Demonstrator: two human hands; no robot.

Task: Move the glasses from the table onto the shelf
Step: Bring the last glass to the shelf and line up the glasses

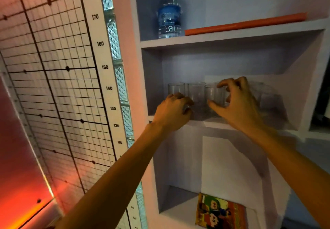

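Home: wall shelf (196, 41), height chart (100, 55), water bottle (169, 14).

1. Glasses (196, 91) stand in a near-touching row just beyond both hands, blocking reach to the back wall.
2. The left hand (172, 111) sits low at the first two; the niche side wall (153, 86) closes off its left.
3. The right hand (237, 103) curls round the third glass (215, 93); right of it is blur, cannot tell.
4. Above the hands, open room up to the upper shelf board (214, 38).
5. Between the wrists, open air before the shelf edge (210, 123).
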